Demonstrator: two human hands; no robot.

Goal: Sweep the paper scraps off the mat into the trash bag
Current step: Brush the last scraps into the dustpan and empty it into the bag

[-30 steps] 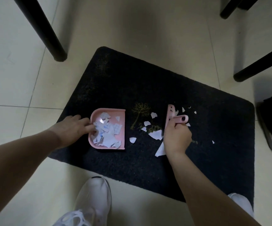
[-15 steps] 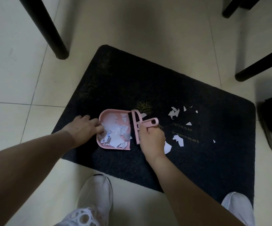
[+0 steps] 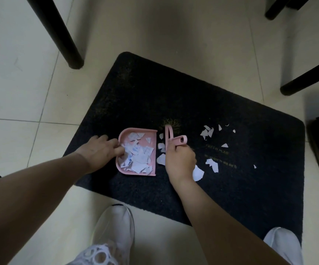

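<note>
Head view, right hand (image 3: 179,161) gripping brush (image 3: 168,139)

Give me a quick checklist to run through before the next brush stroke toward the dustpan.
1. Left hand steadies dustpan: ok.
2. Right hand grips brush: ok.
3. Dustpan's open edge faces brush: ok.
4. Scraps by the dustpan's edge all in: not ok, some lie between it and the brush.
5. Mat free of scraps: not ok, scattered pieces lie right of the brush.
6. Trash bag ready: cannot tell.
</note>
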